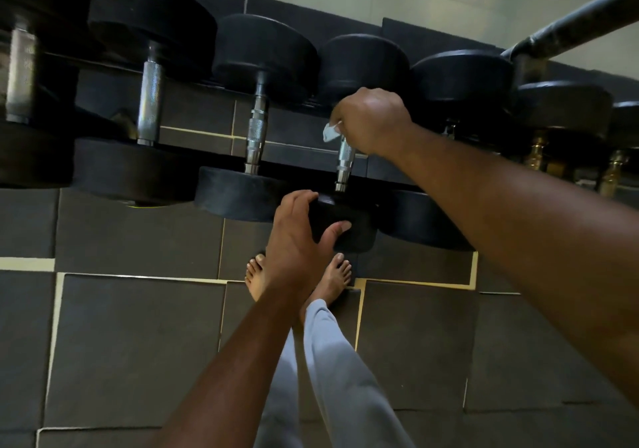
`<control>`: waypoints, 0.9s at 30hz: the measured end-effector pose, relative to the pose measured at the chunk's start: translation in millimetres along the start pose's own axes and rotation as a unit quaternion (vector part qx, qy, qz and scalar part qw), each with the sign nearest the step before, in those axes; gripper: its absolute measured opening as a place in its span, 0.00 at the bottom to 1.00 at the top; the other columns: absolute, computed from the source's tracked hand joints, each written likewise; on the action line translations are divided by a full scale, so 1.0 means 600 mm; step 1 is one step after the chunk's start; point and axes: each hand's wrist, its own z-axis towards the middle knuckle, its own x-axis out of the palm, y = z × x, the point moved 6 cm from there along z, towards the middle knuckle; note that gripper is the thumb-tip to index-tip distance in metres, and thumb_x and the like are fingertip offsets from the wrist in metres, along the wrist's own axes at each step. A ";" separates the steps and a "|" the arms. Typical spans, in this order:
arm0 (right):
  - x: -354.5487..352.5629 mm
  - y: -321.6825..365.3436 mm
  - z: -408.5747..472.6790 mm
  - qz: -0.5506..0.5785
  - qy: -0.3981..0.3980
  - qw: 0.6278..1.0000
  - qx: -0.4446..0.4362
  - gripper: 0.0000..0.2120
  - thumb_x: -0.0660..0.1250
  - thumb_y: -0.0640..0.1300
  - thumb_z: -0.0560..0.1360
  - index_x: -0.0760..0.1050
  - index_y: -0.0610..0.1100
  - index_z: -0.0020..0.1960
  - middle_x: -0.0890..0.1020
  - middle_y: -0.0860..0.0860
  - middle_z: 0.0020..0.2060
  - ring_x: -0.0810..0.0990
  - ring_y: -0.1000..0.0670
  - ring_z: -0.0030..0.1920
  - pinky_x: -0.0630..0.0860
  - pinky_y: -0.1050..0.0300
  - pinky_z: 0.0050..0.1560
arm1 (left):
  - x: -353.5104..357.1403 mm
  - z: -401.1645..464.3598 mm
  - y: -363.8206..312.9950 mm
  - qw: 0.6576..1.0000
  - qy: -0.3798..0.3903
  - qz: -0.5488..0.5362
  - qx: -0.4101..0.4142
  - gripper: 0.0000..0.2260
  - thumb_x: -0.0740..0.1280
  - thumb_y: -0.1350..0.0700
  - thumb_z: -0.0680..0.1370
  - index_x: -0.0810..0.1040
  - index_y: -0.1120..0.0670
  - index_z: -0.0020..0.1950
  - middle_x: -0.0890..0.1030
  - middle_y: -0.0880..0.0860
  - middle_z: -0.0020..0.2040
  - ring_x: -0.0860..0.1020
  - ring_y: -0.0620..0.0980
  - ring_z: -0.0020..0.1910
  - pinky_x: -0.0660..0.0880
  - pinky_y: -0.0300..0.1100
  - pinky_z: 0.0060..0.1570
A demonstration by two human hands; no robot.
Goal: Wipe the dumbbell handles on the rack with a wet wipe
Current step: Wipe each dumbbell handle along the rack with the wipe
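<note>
Right hand: my right hand [371, 119] is curled round the upper part of one dumbbell handle [345, 160], fingers closed over the wet wipe [331, 132] so that only a pale corner of it pokes out on the left side of my fist.

Left hand: my left hand [297, 236] cups the near weight head [340, 221] of the same dumbbell, fingers bent over its top edge and thumb pressed on its face, bracing it.

Where the handle is: it sits about midway along the rack [193, 152], its lower steel section bare below my fist, running down to the near rail.

Neighbours: a thinner handle [256, 129] lies just beside it to the left, a thicker knurled handle [149, 98] further left, and brass-coloured handles [536, 152] towards the rack's right end.

Step in hand: I judge I am mid-wipe on this one handle, with the lower section not yet covered.

Risk, rolling: if my bracing hand slackens while I twist, the dumbbell could turn or shift on the rails, and my bare feet [337, 275] are directly below its near edge.

Risk, wipe: the loose corner could snag on the knurling or grooves and tear, or slide out of my grip.

Risk, coverage: the grooved collars near the head could be missed.
</note>
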 end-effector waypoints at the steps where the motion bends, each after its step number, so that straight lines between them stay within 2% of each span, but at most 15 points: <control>1: 0.002 0.002 0.002 -0.001 0.019 1.000 -0.003 0.12 0.70 0.48 0.80 0.85 0.58 0.60 0.87 0.51 0.53 0.84 0.42 0.53 0.79 0.52 0.53 | 0.001 -0.001 0.002 1.000 -0.002 -0.008 -0.003 0.27 0.79 0.44 0.75 0.76 0.51 0.70 0.75 0.48 0.68 0.75 0.46 0.67 0.78 0.50 0.66; 7: 0.025 0.008 0.006 0.003 0.123 0.991 -0.045 0.09 0.72 0.56 0.79 0.85 0.61 0.59 0.86 0.58 0.54 0.80 0.51 0.51 0.71 0.57 0.50 | -0.003 0.002 0.003 1.000 0.000 -0.016 0.015 0.26 0.80 0.45 0.74 0.77 0.52 0.68 0.76 0.48 0.67 0.76 0.47 0.66 0.78 0.51 0.65; 11: 0.037 0.021 0.001 -0.019 0.185 0.980 -0.067 0.09 0.73 0.57 0.79 0.84 0.61 0.58 0.85 0.60 0.52 0.80 0.52 0.51 0.75 0.56 0.49 | -0.006 0.001 0.002 1.000 0.002 -0.014 0.028 0.26 0.81 0.46 0.74 0.77 0.52 0.67 0.77 0.49 0.66 0.77 0.48 0.65 0.78 0.51 0.65; 14: 0.048 0.036 -0.006 -0.039 0.224 0.969 -0.095 0.10 0.73 0.60 0.79 0.84 0.59 0.58 0.80 0.61 0.45 0.80 0.51 0.51 0.79 0.53 0.52 | -0.007 0.002 0.001 1.000 0.000 -0.007 0.029 0.26 0.81 0.46 0.74 0.78 0.53 0.68 0.77 0.49 0.66 0.77 0.49 0.65 0.78 0.52 0.65; 16: 0.055 0.042 -0.010 -0.041 0.239 0.965 -0.104 0.09 0.72 0.58 0.79 0.84 0.58 0.58 0.78 0.62 0.43 0.80 0.51 0.51 0.80 0.52 0.53 | -0.006 0.002 0.000 1.000 0.005 -0.003 0.024 0.27 0.81 0.46 0.74 0.77 0.52 0.69 0.77 0.49 0.66 0.77 0.48 0.65 0.79 0.51 0.65; 22: 0.079 0.051 -0.018 -0.003 0.275 0.957 -0.090 0.07 0.72 0.49 0.81 0.85 0.56 0.59 0.79 0.62 0.43 0.77 0.58 0.42 0.71 0.58 0.40 | -0.010 0.001 -0.005 1.000 0.000 0.005 0.030 0.27 0.81 0.46 0.74 0.77 0.53 0.69 0.77 0.49 0.66 0.77 0.48 0.65 0.79 0.48 0.65; 27: 0.081 0.051 -0.022 0.081 0.285 0.954 -0.053 0.04 0.74 0.47 0.80 0.85 0.55 0.52 0.81 0.61 0.42 0.78 0.59 0.43 0.72 0.60 0.38 | -0.012 0.002 -0.006 0.999 0.007 0.010 0.034 0.28 0.81 0.47 0.74 0.77 0.53 0.69 0.77 0.50 0.66 0.77 0.47 0.65 0.79 0.46 0.65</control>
